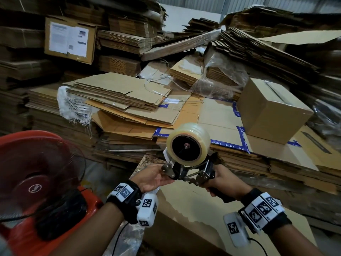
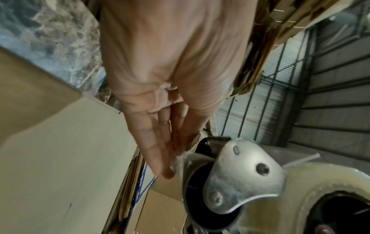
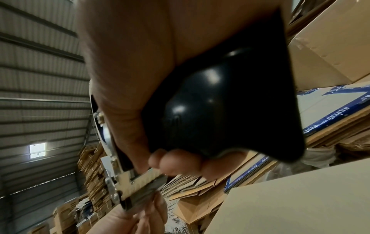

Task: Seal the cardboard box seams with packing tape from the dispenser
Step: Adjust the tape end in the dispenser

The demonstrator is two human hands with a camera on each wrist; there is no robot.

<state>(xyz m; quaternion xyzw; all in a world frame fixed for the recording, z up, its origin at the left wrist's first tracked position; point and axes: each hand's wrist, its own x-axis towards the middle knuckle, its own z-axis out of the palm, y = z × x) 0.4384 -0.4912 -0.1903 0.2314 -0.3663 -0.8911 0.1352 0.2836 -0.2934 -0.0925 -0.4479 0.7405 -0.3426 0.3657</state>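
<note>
A tape dispenser with a big roll of clear tape is held up in front of me, above a large cardboard box. My right hand grips its black handle, fingers curled round it. My left hand lies palm up at the dispenser's front end. In the left wrist view its thumb and straight fingers close together on a crumpled loose tape end beside the metal side plate. The toothed cutter shows in the right wrist view, with the left hand's fingers just below it.
Stacks of flattened cardboard fill the space ahead and to the sides. A closed small box stands on the stack at right. A red fan sits close at my left. A marbled surface shows beyond the box's far edge.
</note>
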